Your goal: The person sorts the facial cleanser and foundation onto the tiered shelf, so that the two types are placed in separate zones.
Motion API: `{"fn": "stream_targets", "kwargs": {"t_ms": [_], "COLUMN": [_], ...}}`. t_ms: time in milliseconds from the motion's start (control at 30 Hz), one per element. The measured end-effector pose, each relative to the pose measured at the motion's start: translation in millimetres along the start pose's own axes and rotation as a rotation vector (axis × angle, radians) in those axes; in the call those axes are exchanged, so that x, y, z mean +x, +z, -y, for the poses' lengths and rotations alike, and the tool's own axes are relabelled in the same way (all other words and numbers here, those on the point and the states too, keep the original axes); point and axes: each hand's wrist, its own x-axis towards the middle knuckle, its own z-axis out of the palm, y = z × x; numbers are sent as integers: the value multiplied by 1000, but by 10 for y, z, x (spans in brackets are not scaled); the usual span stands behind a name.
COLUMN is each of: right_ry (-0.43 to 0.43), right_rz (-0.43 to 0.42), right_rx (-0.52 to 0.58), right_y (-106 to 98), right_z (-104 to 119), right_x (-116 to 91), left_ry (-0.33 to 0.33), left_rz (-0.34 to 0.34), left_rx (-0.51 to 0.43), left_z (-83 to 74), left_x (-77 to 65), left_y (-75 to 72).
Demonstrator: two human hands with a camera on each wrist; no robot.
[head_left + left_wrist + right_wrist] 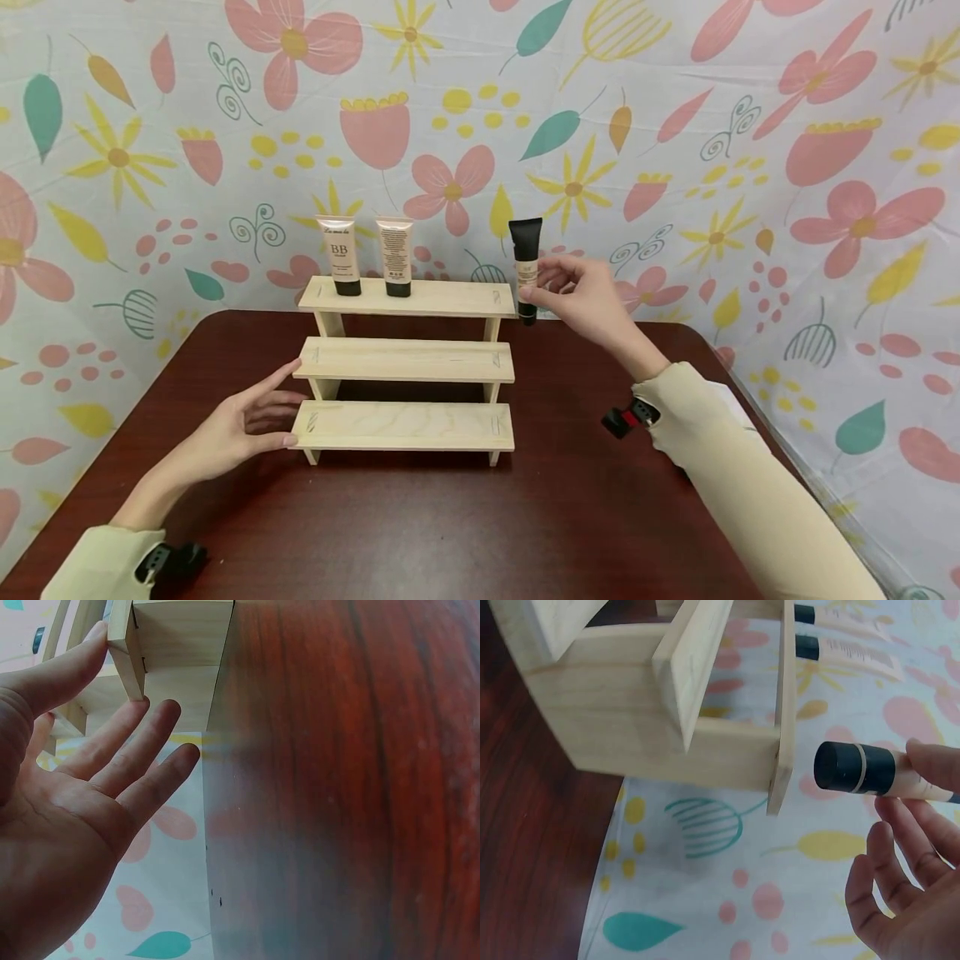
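Note:
My right hand (pixel 581 296) pinches a black and beige cosmetic tube (pixel 527 242) between thumb and fingers, beside the right end of the top shelf. The tube is nearly upright, its black cap (pixel 855 768) pointing down. At the left side of the wooden tiered rack (pixel 405 360), my left hand (pixel 232 425) has its fingers spread. Its thumb lies at the bottom shelf's end, and a fingertip is by the middle shelf. Two beige tubes with black caps, a front-facing BB tube (pixel 342 254) and a back-facing tube (pixel 396 257), stand on the top shelf's left half.
The rack stands on a dark red-brown wooden table (pixel 420 525). Behind and at the sides hangs a white cloth (pixel 465 108) printed with flowers and leaves. Each wrist wears a dark strap, the right strap (pixel 632 415) near the sleeve cuff.

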Motion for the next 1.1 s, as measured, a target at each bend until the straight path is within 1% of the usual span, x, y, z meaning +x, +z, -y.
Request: {"fn": "stream_targets", "kwargs": {"t_ms": [100,233,500,633,933,1100], "right_ry": [-32,-45,-61,-71,-78,-71], "right_rz": [-25,-44,-65,-86,-128,-149], "right_rx": [-2,9,108,135,144,146], "right_y": [98,242,509,627,852,933], "right_z": [53,91,121,155,188,200], "right_x": [58,125,263,336,467,533], "left_ry": [-4,-13,-8,-7,-12,-12], "left_rz": [0,1,-1,-3,-5,-5], "left_rx": [0,3,5,8,19,17], "left_z": [-5,-13,-19,-18,-27,-17], "left_x": [2,2,8,8,7,10], "left_y": [-2,-2,-2,-9,-7,-3]}}
